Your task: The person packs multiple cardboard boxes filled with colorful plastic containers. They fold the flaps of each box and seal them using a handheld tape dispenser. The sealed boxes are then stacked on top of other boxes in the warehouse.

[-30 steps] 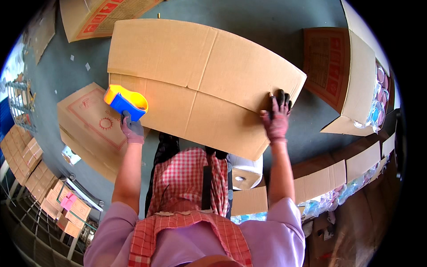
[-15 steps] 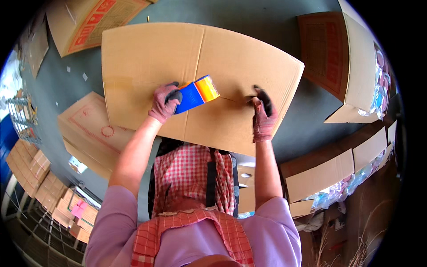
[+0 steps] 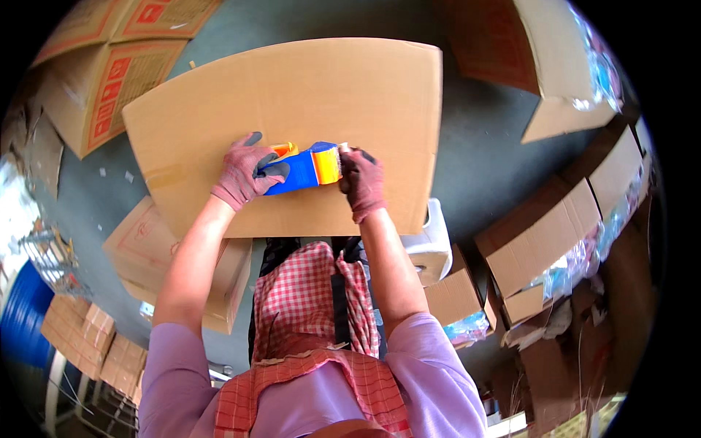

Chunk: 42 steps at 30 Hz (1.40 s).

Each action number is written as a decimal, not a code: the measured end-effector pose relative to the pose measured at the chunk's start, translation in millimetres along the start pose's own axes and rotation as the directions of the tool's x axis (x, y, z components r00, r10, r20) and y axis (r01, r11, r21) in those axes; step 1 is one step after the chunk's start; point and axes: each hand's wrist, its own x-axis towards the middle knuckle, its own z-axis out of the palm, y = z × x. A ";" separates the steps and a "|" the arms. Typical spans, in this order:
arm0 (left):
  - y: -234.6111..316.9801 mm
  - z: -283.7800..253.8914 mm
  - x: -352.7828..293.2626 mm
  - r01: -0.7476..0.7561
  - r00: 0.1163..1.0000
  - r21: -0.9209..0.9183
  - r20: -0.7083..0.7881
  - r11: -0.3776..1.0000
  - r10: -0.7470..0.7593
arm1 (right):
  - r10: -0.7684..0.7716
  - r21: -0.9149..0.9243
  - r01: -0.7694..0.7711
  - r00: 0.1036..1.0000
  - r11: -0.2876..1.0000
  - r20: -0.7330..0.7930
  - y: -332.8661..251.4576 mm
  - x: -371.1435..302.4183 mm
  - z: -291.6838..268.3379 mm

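Note:
A blue tape dispenser [image 3: 296, 174] with a yellow-orange front end lies across my left hand [image 3: 243, 175], whose gloved fingers are closed around its rear part. It is over a large cardboard box [image 3: 292, 95] in front of me. My right hand [image 3: 363, 179], in the same kind of maroon glove with dark fingertips, is at the dispenser's toothed front edge. Its fingers are bent and pressed together there. A small pale bit shows at those fingertips; whether it is tape I cannot make out.
Closed cartons [image 3: 135, 80] are stacked at the far left, and another carton [image 3: 157, 241] lies nearer on the left. Open cartons with plastic-wrapped goods [image 3: 551, 255] line the right. A white stool-like object [image 3: 431, 241] is beside the large box's near right corner.
My right hand has come leftward to the dispenser's front end, its fingers now closed. The dispenser, still in my left hand, has turned more level. The whole view has shifted.

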 end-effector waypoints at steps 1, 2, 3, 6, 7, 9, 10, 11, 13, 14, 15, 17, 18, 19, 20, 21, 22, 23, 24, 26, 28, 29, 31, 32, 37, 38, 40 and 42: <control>11.3 1.4 7.5 -0.008 0.998 0.071 0.069 0.997 0.003 | 0.020 0.046 -0.015 0.994 0.999 -0.104 -20.1 -7.0 -19.1; 26.9 6.6 16.1 -0.008 0.996 0.088 0.091 0.996 0.000 | -0.001 0.070 0.012 0.988 0.997 -0.154 -37.0 -10.5 -46.9; 43.0 14.0 30.3 -0.015 0.995 0.114 0.102 0.993 0.004 | -0.060 0.011 0.066 0.963 0.998 -0.263 -55.5 -12.3 -70.1; 92.3 31.8 71.0 -0.048 0.994 0.150 0.101 0.988 0.033 | -0.204 0.091 0.263 0.888 0.961 -0.412 -59.1 12.1 -155.5; 104.4 36.7 80.8 -0.053 0.995 0.160 0.094 0.986 0.038 | -0.115 0.081 0.168 0.890 0.983 -0.442 -69.9 12.9 -160.3; 119.5 47.0 90.6 -0.023 0.997 0.175 0.078 0.984 0.010 | -0.155 -0.011 0.171 0.865 0.985 -0.476 -64.4 35.0 -167.2; 126.0 49.6 92.5 -0.016 0.998 0.199 0.070 0.980 0.002 | -0.161 -0.022 0.169 0.879 0.985 -0.449 -55.8 46.7 -166.7; 131.0 51.1 93.4 -0.005 0.998 0.224 0.060 0.975 -0.009 | -0.167 -0.035 0.167 0.893 0.985 -0.419 -41.8 62.4 -165.0; 144.6 54.1 96.0 -0.064 0.998 0.172 0.034 0.983 0.059 | -0.112 -0.340 -0.032 0.912 0.940 -0.395 27.9 117.6 -184.1; 141.0 52.7 95.4 -0.063 0.998 0.162 0.003 0.985 0.063 | -0.038 -0.255 -0.037 0.958 0.966 -0.284 31.9 125.7 -181.9; 139.9 52.1 94.5 -0.058 0.998 0.151 -0.006 0.987 0.060 | 0.025 -0.175 -0.054 0.985 0.983 -0.168 31.6 128.1 -184.1; 140.1 54.1 93.4 -0.052 0.998 0.124 -0.027 0.991 0.055 | 0.072 -0.208 -0.085 0.995 0.975 -0.068 31.5 131.0 -187.5; 140.3 52.0 96.8 -0.036 0.999 0.116 -0.011 0.993 0.037 | 0.051 -0.318 -0.077 0.995 0.945 -0.088 27.5 135.3 -186.1; 144.3 49.6 94.2 -0.008 1.000 0.104 0.013 0.995 0.006 | 0.042 -0.427 -0.083 0.994 0.901 -0.105 32.2 134.7 -188.3; 148.6 48.8 91.8 0.022 0.999 0.090 0.037 0.996 -0.026 | 0.090 -0.368 -0.132 0.988 0.920 -0.129 34.9 134.9 -192.3; 145.7 48.3 87.9 0.021 0.997 0.072 0.067 0.997 -0.025 | 0.134 -0.502 -0.173 0.985 0.848 -0.112 21.0 127.1 -185.8; 149.3 51.1 89.4 -0.008 0.995 0.045 0.101 0.999 0.003 | 0.080 -0.576 -0.095 0.995 0.812 -0.053 34.1 130.9 -210.8; 154.0 54.6 86.1 0.002 0.984 0.137 0.174 0.991 -0.026 | 0.114 -0.525 -0.162 0.986 0.836 -0.122 44.7 131.7 -233.9; 167.3 46.8 89.3 0.063 0.947 0.146 0.305 0.987 -0.105 | 0.149 -0.459 -0.229 0.967 0.858 -0.205 57.5 129.7 -263.4; 150.5 19.5 65.3 0.094 0.945 0.222 0.288 0.970 -0.158 | -0.035 -0.468 -0.066 0.978 0.881 -0.204 19.1 86.4 -244.7; 122.8 -11.0 35.2 0.109 0.956 0.277 0.233 0.955 -0.176 | -0.060 -0.385 -0.128 0.895 0.914 -0.441 -1.2 61.0 -269.3; 94.5 -24.3 6.7 0.129 0.963 0.256 0.199 0.958 -0.182 | -0.177 -0.276 0.044 0.860 0.960 -0.479 -6.3 45.8 -283.6; 40.6 -69.7 -60.1 0.078 0.987 0.292 0.110 0.953 -0.115 | -0.421 -0.349 0.268 0.755 0.898 -0.503 -9.8 21.3 -293.1; 19.9 -99.4 -95.5 0.138 0.978 0.396 0.089 0.908 -0.187 | -0.458 -0.257 0.379 0.736 0.889 -0.499 -8.2 11.7 -289.9; -59.0 -234.3 -233.7 0.408 0.831 0.664 0.013 0.626 -0.555 | -0.471 -0.261 0.411 0.850 0.873 -0.235 -40.6 -40.6 -145.9; -66.2 -237.4 -235.8 0.409 0.821 0.676 0.022 0.613 -0.571 | -0.427 -0.272 0.390 0.900 0.880 -0.088 -40.4 -48.0 -107.8; -77.6 -238.9 -240.4 0.406 0.793 0.704 0.045 0.583 -0.607 | -0.259 -0.237 0.303 0.945 0.923 0.199 -28.2 -49.2 -46.5; -90.7 -211.7 -237.9 0.404 0.765 0.727 0.063 0.554 -0.641 | -0.082 -0.141 0.149 0.913 0.979 0.399 -13.3 -44.9 5.0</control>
